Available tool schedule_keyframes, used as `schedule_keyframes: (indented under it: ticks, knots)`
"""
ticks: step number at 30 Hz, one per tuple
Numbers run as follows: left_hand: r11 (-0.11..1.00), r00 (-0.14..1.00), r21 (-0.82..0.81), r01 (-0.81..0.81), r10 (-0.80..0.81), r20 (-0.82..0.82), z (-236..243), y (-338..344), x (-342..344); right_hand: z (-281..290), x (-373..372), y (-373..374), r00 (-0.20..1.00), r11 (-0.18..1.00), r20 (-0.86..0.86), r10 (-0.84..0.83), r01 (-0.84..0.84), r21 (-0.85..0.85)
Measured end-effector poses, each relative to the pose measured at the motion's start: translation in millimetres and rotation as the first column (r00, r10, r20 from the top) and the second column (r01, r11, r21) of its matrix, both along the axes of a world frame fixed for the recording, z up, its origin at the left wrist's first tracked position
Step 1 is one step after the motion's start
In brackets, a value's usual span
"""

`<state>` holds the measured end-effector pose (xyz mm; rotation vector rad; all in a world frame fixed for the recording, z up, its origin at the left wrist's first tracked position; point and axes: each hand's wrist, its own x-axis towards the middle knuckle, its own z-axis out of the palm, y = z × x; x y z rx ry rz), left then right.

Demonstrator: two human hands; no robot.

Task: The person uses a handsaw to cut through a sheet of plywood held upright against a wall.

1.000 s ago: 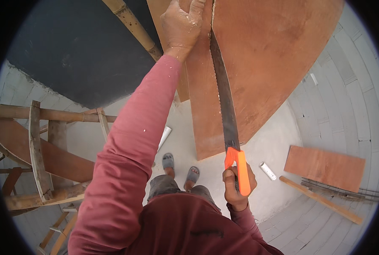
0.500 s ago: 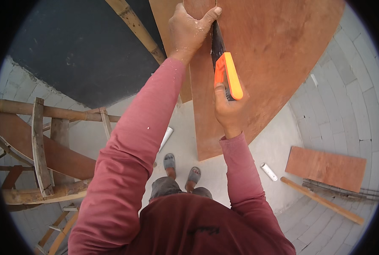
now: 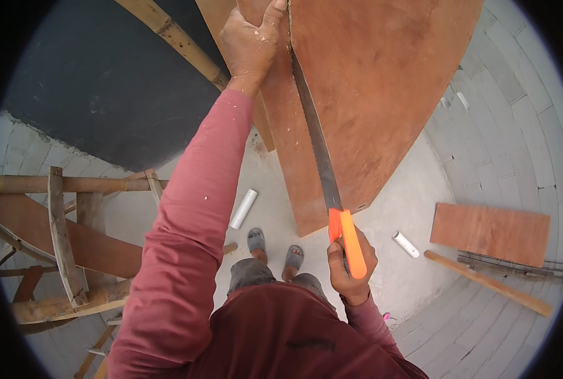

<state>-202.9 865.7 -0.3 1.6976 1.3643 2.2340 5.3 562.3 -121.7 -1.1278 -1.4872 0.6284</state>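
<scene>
A large reddish-brown plywood sheet (image 3: 382, 95) stretches away in front of me, with a long cut running through it from the far edge. My right hand (image 3: 357, 259) is closed round the orange and yellow handle of a hand saw (image 3: 318, 148). The saw's blade lies along the cut line, its far end at the slit. At the top, my left hand (image 3: 254, 41) grips the narrower plywood strip on the left of the cut, thumb beside the slit. Its fingertips are hidden at the sheet's far side.
A bamboo pole (image 3: 174, 38) slants past a dark panel (image 3: 104, 95) at far left. Timber and bamboo framing (image 3: 60, 234) stands to my left. White pipe pieces (image 3: 244, 208) lie on the floor. At right are a small plywood board (image 3: 490, 234) and a wooden stick (image 3: 483, 281) by the block wall.
My right hand has drawn the saw back toward my body, baring much more of the blade. My left hand keeps its hold on the plywood. The whole view has shifted slightly.
</scene>
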Motion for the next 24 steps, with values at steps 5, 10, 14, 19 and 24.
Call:
schedule_keyframes:
  ticks: [5,10,14,19,24]
  knots:
    - [1.0,0.999,-0.002,0.02,-0.019,0.028,-2.7,0.4,7.1,-3.7,3.7,16.6,0.999,0.999,-0.046,0.022,-0.024,-0.03]
    - [1.0,1.0,0.017,0.003,-0.003,-0.002,-1.2,7.6,7.4,39.2,-61.9,150.5,0.966,0.988,-0.258,0.025,0.014,0.151]
    - [0.992,0.998,-0.105,-0.064,0.062,-0.03,-4.6,5.0,-6.6,15.9,-30.3,86.6,0.991,1.0,-0.131,0.012,-0.015,-0.024]
    - [0.999,1.0,-0.029,-0.019,0.019,-0.001,-2.3,2.2,2.0,-15.4,8.3,-23.2,0.999,0.999,0.038,-0.016,0.017,-0.03]
    - [1.0,1.0,0.015,0.021,-0.021,0.019,-3.4,9.2,13.8,19.7,-47.1,129.5,0.984,0.999,-0.175,0.028,-0.024,0.024]
